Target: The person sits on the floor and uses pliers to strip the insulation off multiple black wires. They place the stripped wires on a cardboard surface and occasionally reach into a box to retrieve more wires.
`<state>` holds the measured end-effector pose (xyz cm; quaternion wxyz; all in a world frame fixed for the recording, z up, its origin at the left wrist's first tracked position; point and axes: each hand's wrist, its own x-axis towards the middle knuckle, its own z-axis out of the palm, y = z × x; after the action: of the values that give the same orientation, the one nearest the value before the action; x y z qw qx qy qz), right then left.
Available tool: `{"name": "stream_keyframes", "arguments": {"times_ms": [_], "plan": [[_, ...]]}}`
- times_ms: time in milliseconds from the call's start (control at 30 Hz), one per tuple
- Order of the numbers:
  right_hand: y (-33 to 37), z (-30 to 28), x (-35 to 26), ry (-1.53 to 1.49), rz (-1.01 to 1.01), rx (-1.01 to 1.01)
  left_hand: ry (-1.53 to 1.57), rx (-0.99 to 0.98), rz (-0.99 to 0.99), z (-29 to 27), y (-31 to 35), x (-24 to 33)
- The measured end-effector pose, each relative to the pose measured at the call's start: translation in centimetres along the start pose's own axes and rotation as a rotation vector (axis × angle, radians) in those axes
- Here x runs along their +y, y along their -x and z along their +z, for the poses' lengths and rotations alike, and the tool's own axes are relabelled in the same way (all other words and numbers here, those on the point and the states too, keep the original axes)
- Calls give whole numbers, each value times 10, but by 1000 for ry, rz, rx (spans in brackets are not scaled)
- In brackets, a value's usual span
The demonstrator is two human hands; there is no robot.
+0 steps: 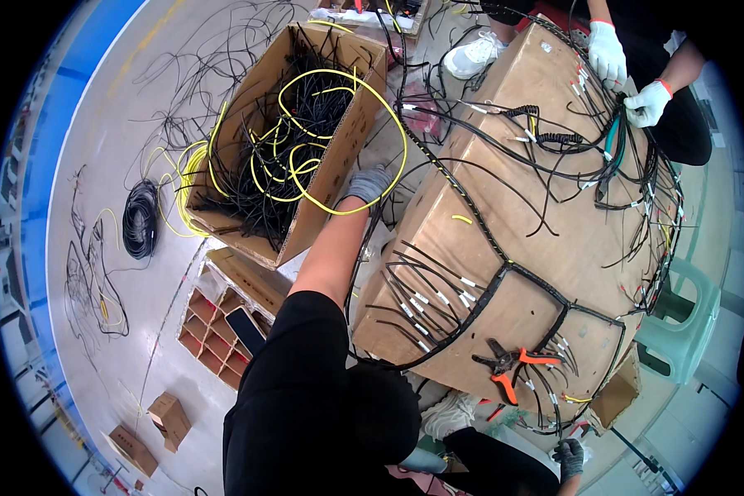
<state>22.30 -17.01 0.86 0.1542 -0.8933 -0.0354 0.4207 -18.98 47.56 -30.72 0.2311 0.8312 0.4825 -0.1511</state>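
Note:
My left hand [367,185], in a grey glove, reaches down between a cardboard box and a large wooden board. A yellow tube [406,147] loops over its wrist; its fingers are mostly hidden. My right hand [569,458], also grey-gloved, is at the lower right by the near end of a black wire harness [504,273]. Its fingers are curled, and what they hold is too small to make out. Orange-handled pliers [504,368] lie on the wooden board [463,256], left of several white-tagged wires [546,393]. The cardboard box [339,157] holds tangled black wires and yellow tubes.
A co-worker's white-gloved hands [628,83] work on the harness at the far right, beside teal-handled pliers [612,140]. A green stool [686,322] stands right of the board. A divided carton [215,335] bears a phone [245,331]. Wire coils [140,219] lie on the floor.

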Motion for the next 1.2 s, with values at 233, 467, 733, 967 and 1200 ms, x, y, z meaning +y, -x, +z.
{"name": "stream_keyframes", "arguments": {"times_ms": [233,467,733,967,1200], "plan": [[0,-2,4,-37,23,-42,80,199,1,-4,9,-6],[1,-1,-2,0,-4,-24,17,273,-39,-1,3,-14],[-2,-2,0,5,-3,-39,-16,112,-176,1,-15,-4],[1,0,1,8,27,-18,374,385,-188,-6,2,-11],[-1,0,2,-17,20,-19,566,113,-31,-1,37,21]]}}
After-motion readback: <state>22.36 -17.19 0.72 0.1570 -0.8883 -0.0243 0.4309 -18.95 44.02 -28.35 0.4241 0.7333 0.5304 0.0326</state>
